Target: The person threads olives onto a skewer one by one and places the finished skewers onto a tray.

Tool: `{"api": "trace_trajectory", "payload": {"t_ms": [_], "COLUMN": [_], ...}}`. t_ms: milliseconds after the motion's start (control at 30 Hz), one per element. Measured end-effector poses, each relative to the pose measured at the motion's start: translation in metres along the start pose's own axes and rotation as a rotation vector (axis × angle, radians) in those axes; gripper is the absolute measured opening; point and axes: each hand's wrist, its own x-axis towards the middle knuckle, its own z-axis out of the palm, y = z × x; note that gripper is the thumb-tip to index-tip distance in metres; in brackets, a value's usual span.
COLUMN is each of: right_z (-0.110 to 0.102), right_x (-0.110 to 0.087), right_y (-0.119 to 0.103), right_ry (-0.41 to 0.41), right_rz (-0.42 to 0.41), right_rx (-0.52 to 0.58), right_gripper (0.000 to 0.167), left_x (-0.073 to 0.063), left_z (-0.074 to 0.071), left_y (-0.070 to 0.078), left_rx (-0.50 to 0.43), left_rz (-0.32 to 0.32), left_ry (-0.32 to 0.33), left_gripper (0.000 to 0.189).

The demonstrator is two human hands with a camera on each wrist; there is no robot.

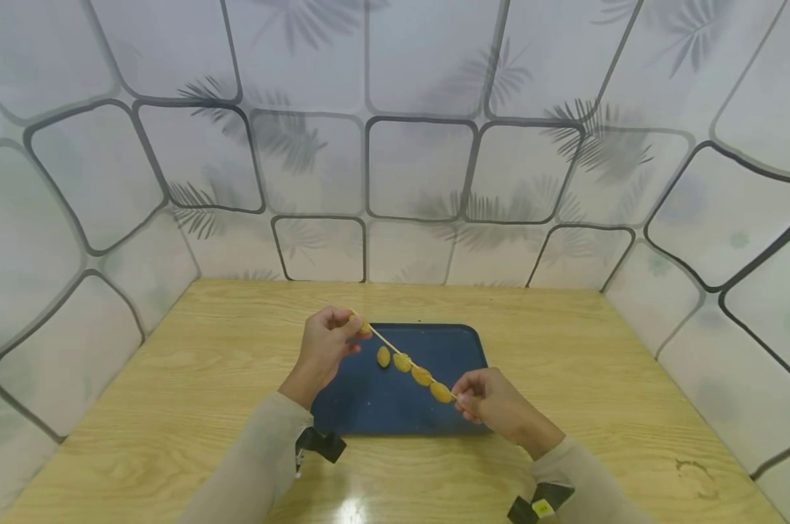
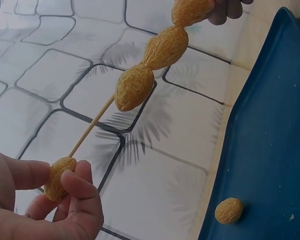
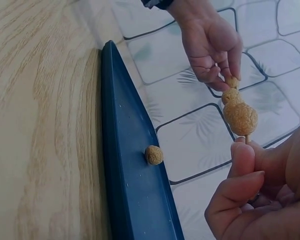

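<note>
My left hand pinches a golden-brown, wrinkled fried tofu puff between thumb and fingers at the upper end of a thin wooden skewer. The skewer runs up to this puff. Three more oval puffs sit threaded in a row, close to the other end, with bare stick between them and the left hand. Below the row, my right hand pinches the skewer's lower end with thumb and fingertips. The skewer slants across above the dark blue tray, its left end higher in the head view.
One loose puff lies on the tray. The tray stands on a light wooden table. Patterned cloth walls close in the back and both sides. Each wrist wears a small black device.
</note>
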Motion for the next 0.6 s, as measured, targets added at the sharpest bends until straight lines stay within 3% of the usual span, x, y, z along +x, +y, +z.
{"api": "trace_trajectory", "payload": {"t_ms": [300, 600], "right_z": [0.0003, 0.0000], "right_x": [0.0028, 0.0057], "right_y": [0.0000, -0.0036], "right_ry": [0.013, 0.028], "right_rz": [0.016, 0.036], "right_rx": [-0.003, 0.000], "right_gripper": [0.008, 0.009], "left_x": [0.0000, 0.0016], "left_z": [0.0069, 0.0108], "left_y": [-0.0005, -0.0033], "left_rx": [0.049, 0.042], "left_rz": [0.000, -0.016], "left_ry": [0.015, 0.006], "left_gripper": [0.009, 0.009]}}
